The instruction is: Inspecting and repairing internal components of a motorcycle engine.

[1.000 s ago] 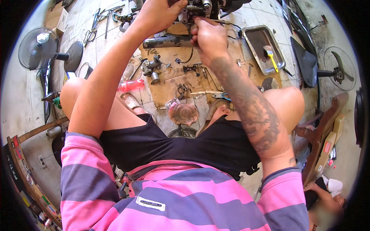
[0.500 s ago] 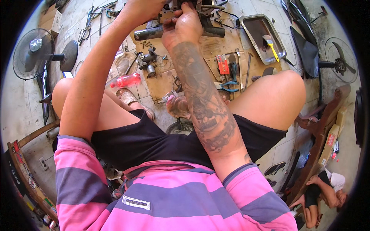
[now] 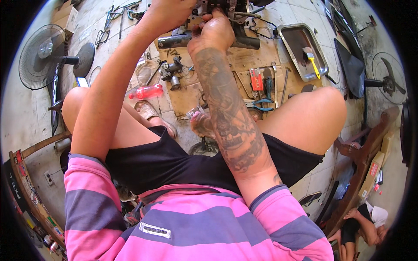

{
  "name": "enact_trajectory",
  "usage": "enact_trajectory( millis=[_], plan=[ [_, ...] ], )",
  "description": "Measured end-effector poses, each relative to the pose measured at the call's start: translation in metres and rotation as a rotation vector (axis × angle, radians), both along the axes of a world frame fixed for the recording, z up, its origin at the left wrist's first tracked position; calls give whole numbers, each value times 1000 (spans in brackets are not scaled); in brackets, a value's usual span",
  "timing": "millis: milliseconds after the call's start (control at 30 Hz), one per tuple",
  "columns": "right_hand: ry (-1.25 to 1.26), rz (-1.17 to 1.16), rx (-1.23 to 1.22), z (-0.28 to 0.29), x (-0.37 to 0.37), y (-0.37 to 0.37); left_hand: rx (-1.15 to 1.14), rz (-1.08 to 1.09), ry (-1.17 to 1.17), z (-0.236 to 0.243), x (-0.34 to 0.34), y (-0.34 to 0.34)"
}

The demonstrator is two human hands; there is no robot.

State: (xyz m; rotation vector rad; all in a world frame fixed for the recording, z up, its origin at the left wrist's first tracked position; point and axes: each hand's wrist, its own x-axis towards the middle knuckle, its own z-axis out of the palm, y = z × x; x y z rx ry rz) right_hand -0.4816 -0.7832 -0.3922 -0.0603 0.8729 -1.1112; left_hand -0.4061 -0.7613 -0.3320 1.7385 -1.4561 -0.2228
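My left hand (image 3: 172, 11) reaches to the dark metal engine assembly (image 3: 217, 6), its fingers mostly cut off by the upper edge. My right hand (image 3: 211, 32) is beside it at the underside of the assembly, fingers curled inward on something I cannot make out. A dark metal tube (image 3: 246, 42) lies behind my right wrist. On the cardboard (image 3: 239, 63) below are a metal carburettor-like part (image 3: 172, 71), small bolts, a red-and-white pack (image 3: 257, 79), blue-handled pliers (image 3: 262, 102) and wrenches (image 3: 275, 85). A red plastic bottle (image 3: 146, 91) lies left of them.
A metal tray (image 3: 322, 71) with a yellow-handled brush (image 3: 315, 68) sits right. Fans (image 3: 43, 56) stand at both sides, with black panels (image 3: 350, 69) by the right one. A wooden rack (image 3: 30, 187) is lower left, a wooden frame (image 3: 365, 148) right. Another person (image 3: 361, 228) is at lower right.
My right hand and forearm have moved left and turned, uncovering the red-and-white pack, pliers and wrenches. My left hand has shifted slightly left and up. More of the other person came into view.
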Motion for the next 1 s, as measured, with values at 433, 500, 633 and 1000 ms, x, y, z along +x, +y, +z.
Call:
enact_trajectory(
  millis=[433,500,633,1000],
  plan=[
    [104,16,-233,-14,2,5,18,-33,15,-2,6,-1],
    [83,64,-186,-10,0,6,9,-43,25,-2,7,-2],
    [80,52,-203,-13,-1,3,16,-48,17,0,5,-3],
    [78,53,-256,-19,0,4,0,-54,36,-1,5,-1]
  ],
)
